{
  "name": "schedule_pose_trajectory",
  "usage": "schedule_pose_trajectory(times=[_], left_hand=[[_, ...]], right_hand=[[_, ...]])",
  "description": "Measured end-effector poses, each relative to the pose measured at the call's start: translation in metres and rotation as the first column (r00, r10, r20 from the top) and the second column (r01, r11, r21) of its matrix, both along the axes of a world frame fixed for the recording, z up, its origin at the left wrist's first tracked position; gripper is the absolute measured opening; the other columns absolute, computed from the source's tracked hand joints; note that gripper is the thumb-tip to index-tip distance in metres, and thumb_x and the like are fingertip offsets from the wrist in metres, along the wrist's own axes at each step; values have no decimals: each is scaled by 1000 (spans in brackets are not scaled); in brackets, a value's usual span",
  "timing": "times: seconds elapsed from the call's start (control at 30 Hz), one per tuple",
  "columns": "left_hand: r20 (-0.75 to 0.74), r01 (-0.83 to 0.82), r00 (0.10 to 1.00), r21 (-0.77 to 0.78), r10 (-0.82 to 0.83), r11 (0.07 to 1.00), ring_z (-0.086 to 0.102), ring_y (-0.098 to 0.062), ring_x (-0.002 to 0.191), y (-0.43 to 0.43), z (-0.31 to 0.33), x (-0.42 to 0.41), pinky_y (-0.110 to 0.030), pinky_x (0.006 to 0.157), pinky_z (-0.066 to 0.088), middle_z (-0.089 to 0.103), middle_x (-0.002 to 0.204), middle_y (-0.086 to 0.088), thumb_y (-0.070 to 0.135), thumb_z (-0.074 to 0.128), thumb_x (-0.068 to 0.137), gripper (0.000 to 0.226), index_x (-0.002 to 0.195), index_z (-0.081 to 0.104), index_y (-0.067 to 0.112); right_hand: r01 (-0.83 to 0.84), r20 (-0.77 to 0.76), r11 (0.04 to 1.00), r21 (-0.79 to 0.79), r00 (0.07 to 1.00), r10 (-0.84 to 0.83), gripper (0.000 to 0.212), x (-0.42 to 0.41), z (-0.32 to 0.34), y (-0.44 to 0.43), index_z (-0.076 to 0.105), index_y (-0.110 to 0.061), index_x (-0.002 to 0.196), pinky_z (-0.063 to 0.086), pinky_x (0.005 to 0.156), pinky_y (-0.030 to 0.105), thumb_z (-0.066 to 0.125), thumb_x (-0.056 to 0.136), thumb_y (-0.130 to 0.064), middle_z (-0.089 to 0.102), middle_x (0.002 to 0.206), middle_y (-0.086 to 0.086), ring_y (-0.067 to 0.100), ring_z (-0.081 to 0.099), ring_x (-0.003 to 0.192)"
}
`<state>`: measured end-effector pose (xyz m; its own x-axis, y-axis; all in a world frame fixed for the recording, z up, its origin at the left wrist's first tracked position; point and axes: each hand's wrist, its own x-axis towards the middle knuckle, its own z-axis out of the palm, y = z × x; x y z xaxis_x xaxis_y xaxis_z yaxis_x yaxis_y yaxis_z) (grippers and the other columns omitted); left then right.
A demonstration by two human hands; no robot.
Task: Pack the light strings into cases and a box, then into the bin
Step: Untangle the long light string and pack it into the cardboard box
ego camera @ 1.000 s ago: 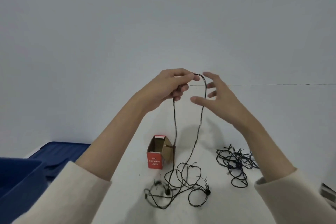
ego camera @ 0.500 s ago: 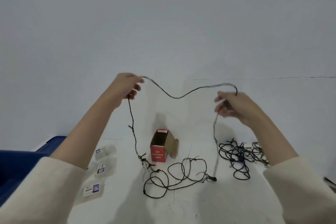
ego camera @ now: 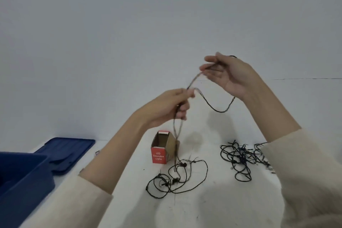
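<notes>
Table [ego camera: 212, 209] bears 1 box [ego camera: 162, 151], 2 light strings [ego camera: 238, 159] (1 string [ego camera: 214, 109] lifted).

The person wears a cream, off-white top with long, loose sleeves of a soft, matte, plain fabric. The left sleeve [ego camera: 74, 203] ends in a simple edge partway along the forearm. The right sleeve [ego camera: 305, 172] ends the same way, wide and lightly creased. Beyond them the forearms, the left hand [ego camera: 164, 107] and the right hand [ego camera: 231, 76] are bare.
</notes>
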<state>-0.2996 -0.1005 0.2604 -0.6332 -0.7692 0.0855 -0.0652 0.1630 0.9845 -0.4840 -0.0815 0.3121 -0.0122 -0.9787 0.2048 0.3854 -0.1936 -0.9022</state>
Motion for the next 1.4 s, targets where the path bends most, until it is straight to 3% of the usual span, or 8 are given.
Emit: schedule_pose_trajectory(times=[0.1,0.3,0.43,0.73,1.0,1.13,1.23,1.4], left_hand=[[251,-48,965,-122,78,991,37,-8,49,-13,-10,24,-21,59,42,42,59,8,28,49,96,22,96,62,10],[418,3,891,-391,174,921,36,-6,47,-9,13,0,-19,51,33,47,62,5,25,50,96,22,91,67,11],[421,85,894,-494,153,865,38,-5,47,-3,36,-21,-18,48,34,49,58,5,22,52,95,22,90,68,8],[264,-44,960,-189,94,981,41,-10,52,-25,-26,26,-20,61,47,41,56,7,29,59,89,19,93,61,11],[348,-164,917,-111,193,980,57,-15,60,-42,-54,55,-32,69,54,54,68,0,23,49,96,21,87,63,9],[464,-60,771,-629,436,775,42,-12,58,-33,-4,34,-11,50,33,47,72,4,28,46,97,24,96,66,14],[489,164,758,-784,432,599,46,-6,71,-19,29,-2,-9,62,33,47,72,14,27,51,94,19,99,68,17],[399,-41,845,-615,356,788,48,-13,61,-22,44,11,-11,48,38,60,84,3,30,72,80,29,102,58,19]], right_hand=[[213,-457,969,127,880,-133,27,-34,-18,-1,63,-5,91,29,33,14,46,97,-25,59,50,2,7,44,31],[511,-959,815,-273,-75,-275,52,-28,-22,23,66,-13,99,43,72,30,65,75,-59,61,88,4,25,63,84],[50,-975,974,-223,-12,-223,84,2,-14,25,35,-29,141,30,109,44,74,70,-49,35,143,6,23,31,134],[-38,-228,996,85,972,56,25,-31,-35,1,54,-11,74,9,34,16,48,96,-23,22,40,-10,3,17,33],[431,-275,901,-52,861,-428,27,-33,-65,-2,56,-14,71,26,39,20,49,96,-21,38,46,-6,11,30,41],[362,-954,891,-272,16,-298,29,-19,-61,12,61,-24,114,41,94,38,62,86,-32,59,118,5,24,50,115],[33,-883,998,-58,465,-67,74,13,-44,18,37,-32,140,41,95,31,72,75,-43,51,122,-5,10,47,117],[-29,-638,996,80,767,73,23,4,-31,15,66,-8,83,16,36,16,62,87,-31,26,50,-6,6,20,39]])
